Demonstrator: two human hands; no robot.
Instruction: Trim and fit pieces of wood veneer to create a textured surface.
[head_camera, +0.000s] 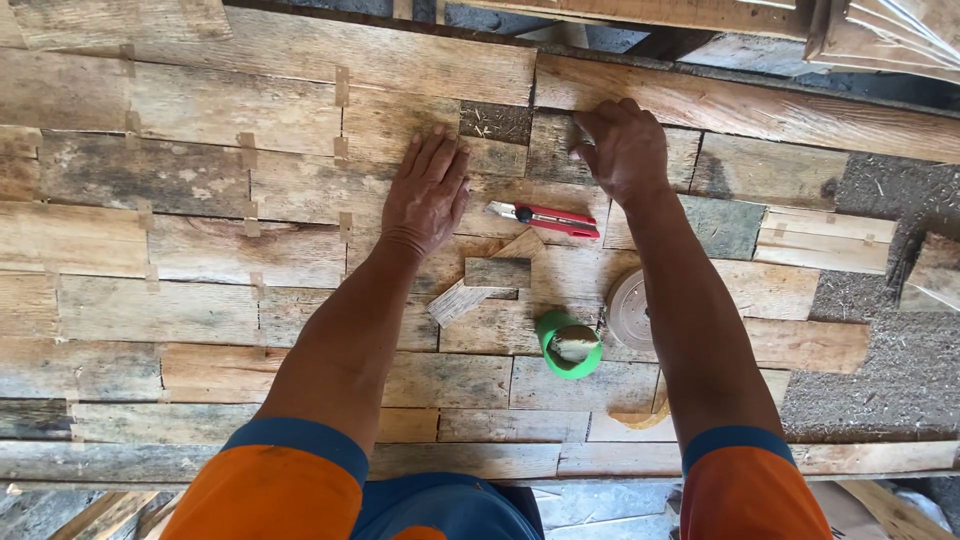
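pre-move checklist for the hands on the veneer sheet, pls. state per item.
1. Left hand flat on the patchwork veneer sheet, palm down, holding nothing: ok.
2. Right hand pressing fingertips on a dark veneer piece near the upper edge: ok.
3. Red utility knife lies between the hands, untouched; whether the blade is out: cannot tell.
4. Green tape roll and the paper tape roll beside the right forearm, within easy reach: ok.
5. Loose wood offcuts lie on the sheet below the left hand, not cleared: not ok.
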